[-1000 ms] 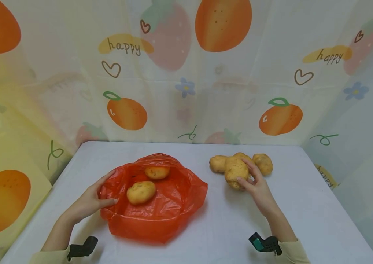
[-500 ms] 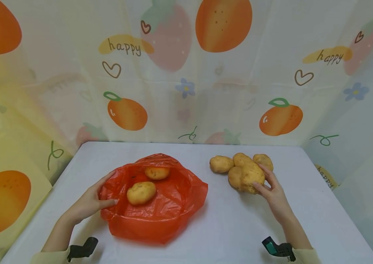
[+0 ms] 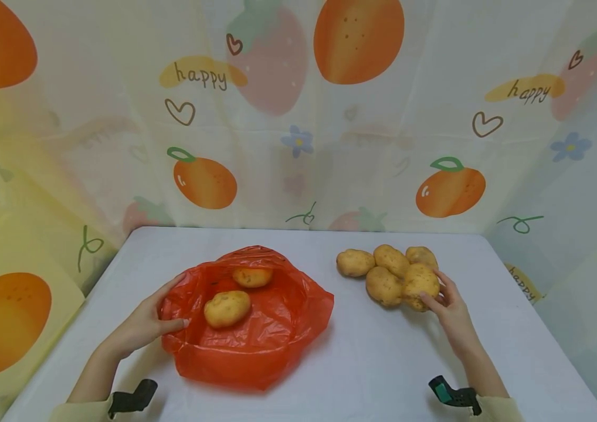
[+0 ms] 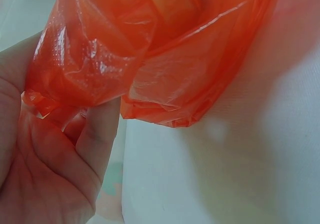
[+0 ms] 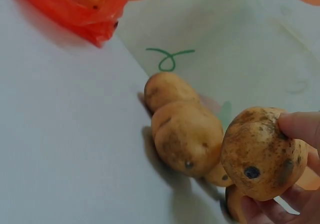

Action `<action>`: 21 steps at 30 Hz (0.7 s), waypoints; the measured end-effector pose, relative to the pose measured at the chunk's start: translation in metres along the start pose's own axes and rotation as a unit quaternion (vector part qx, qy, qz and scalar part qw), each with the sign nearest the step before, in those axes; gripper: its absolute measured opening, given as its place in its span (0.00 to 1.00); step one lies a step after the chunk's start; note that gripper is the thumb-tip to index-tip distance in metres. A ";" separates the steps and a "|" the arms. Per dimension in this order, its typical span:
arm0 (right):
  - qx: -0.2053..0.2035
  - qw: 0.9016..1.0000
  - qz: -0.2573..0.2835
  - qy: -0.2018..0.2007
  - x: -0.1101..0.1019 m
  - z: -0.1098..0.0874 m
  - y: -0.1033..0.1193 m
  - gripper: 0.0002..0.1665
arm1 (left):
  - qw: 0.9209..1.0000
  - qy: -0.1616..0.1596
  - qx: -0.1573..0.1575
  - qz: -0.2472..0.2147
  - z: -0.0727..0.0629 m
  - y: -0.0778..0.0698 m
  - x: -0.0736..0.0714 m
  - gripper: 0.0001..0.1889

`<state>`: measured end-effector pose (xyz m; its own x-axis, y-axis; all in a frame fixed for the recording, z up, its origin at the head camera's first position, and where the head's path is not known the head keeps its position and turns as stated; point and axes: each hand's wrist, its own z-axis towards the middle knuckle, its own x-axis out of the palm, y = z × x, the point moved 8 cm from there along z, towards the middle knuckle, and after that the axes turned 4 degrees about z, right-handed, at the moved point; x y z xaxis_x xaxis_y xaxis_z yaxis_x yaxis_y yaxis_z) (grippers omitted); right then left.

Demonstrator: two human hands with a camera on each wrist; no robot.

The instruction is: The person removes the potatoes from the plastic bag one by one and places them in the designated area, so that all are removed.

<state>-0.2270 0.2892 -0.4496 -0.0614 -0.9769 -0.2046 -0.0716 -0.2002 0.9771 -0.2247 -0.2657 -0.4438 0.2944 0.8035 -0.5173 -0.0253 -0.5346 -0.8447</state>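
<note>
My left hand (image 3: 137,325) grips the left side of a red plastic bag (image 3: 246,364), thumb over the rim and fingers outside. In the left wrist view the thin plastic (image 4: 180,84) bunches against that hand. The bag's mouth gapes upward, showing one potato (image 3: 227,309) in the middle and another (image 3: 253,277) partly covered by the far rim. My right hand (image 3: 455,319) holds a potato (image 3: 419,286) between thumb and fingers, at the front right of the potato group. Dark spots mark this held potato (image 5: 257,151) in the right wrist view.
Several loose potatoes lie together at the back right of the white table (image 3: 362,363): one at the left (image 3: 355,262), one nearer (image 3: 383,286), others behind (image 3: 390,260). A fruit-patterned cloth (image 3: 330,129) hangs behind the table and along its sides.
My right hand has moved right with its potato, uncovering another potato that was hidden behind it. My left hand and the bag have stayed in place.
</note>
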 end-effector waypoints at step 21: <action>0.075 0.995 -0.071 -0.003 -0.017 0.009 -0.031 0.49 | 1.000 0.010 0.001 -0.005 -0.003 -0.005 -0.001 0.48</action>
<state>-0.2324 0.3123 -0.4773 -0.0458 -0.9390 -0.3408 -0.2269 -0.3225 0.9190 -0.2219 -0.2647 -0.4389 0.3136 0.8038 -0.5056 -0.0243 -0.5254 -0.8505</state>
